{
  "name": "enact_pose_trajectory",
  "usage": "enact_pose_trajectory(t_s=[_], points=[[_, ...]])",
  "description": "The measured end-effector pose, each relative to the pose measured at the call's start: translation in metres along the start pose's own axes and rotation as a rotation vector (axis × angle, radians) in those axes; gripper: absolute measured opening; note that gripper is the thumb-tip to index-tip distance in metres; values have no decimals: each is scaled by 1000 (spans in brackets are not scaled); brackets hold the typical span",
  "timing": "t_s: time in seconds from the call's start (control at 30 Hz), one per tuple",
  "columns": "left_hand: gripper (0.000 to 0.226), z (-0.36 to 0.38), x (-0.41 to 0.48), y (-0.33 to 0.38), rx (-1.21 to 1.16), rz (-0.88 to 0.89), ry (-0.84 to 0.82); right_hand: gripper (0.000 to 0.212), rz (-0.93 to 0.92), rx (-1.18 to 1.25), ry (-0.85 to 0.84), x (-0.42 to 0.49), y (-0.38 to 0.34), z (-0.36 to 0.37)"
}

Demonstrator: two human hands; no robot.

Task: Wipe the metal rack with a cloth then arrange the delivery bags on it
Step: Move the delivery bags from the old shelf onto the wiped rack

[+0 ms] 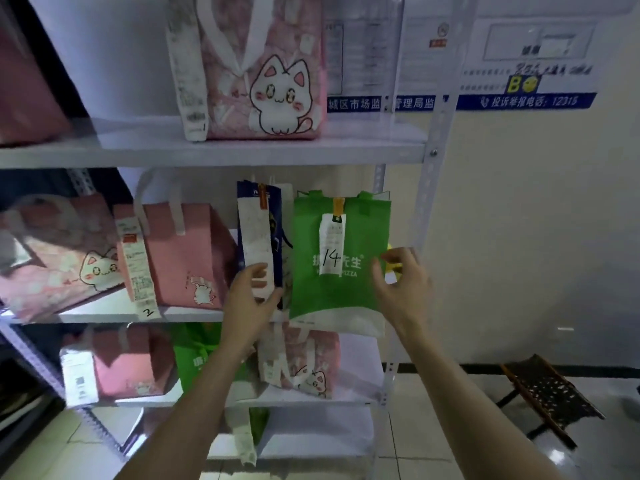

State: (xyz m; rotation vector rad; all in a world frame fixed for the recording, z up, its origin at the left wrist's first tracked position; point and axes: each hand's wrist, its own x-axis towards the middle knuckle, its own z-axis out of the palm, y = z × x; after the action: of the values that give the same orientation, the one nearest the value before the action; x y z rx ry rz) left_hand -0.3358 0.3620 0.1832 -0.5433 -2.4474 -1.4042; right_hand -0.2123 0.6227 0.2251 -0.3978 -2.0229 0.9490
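- The metal rack (433, 161) stands against a wall, and its right upright is the outer limit of all the shelves in view.
- On the middle shelf (194, 315) the green delivery bag (337, 271) sits at the right end, just inside that upright. Its lower part hangs over and hides the shelf's front edge. A receipt marked "14" is clipped to its face.
- Just to its left, a navy bag (275, 209) stands upright with a long receipt (256, 233) down its front. The two bags look close enough to touch.
- The left hand (251, 299) is spread loosely, with fingertips on the foot of the long receipt and the thumb towards the green bag's left edge. It grips nothing.
- The right hand (398, 282) is spread with half-curled fingers, just off the green bag's right edge and in front of the upright. A small yellow thing (393, 259) shows behind its fingers; I cannot tell whether they touch.
- Left of the navy bag a pink bag (187, 258) fills the shelf's middle, and a tilted pink cat bag (59, 265) sits at the left end.
- The upper shelf (242, 155) carries one pink cat-print bag (263, 74), with bare shelf either side.
- The lower shelf (311, 400) holds three bags, and its right end is bare.
- Right of the rack, a folding stool (550, 393) stands on the tiled floor (467, 445), well apart.
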Motion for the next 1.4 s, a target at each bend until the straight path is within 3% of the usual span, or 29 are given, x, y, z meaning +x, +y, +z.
enact_pose_trajectory(t_s=[0.23, 0.33, 0.47, 0.57, 0.63, 0.73, 0.87, 1.07, 1.4], points=[[52, -92, 60, 83, -89, 203, 257, 15, -283, 202, -28, 73, -132, 0], [59, -129, 97, 113, -35, 312, 354, 22, -329, 203, -3, 111, -176, 7], [98, -172, 159, 133, 19, 303, 306, 67, -242, 58, -43, 166, -210, 28], [129, -194, 199, 141, -43, 190, 108, 109, -89, 21, -169, 195, -222, 48], [132, -199, 216, 137, -100, 209, -37, 118, 3, 19, -235, 205, -223, 61], [133, -211, 229, 119, -94, 279, -157, 99, 47, -24, -219, 201, -222, 82], [132, -251, 231, 79, -76, 360, -105, 75, -13, -43, -174, 172, -248, 121], [125, -333, 235, 10, 51, 331, 76, 71, -126, -66, -235, 127, -321, 199], [124, -372, 233, -12, 138, 320, 85, 82, -107, -72, -283, 102, -356, 223]])
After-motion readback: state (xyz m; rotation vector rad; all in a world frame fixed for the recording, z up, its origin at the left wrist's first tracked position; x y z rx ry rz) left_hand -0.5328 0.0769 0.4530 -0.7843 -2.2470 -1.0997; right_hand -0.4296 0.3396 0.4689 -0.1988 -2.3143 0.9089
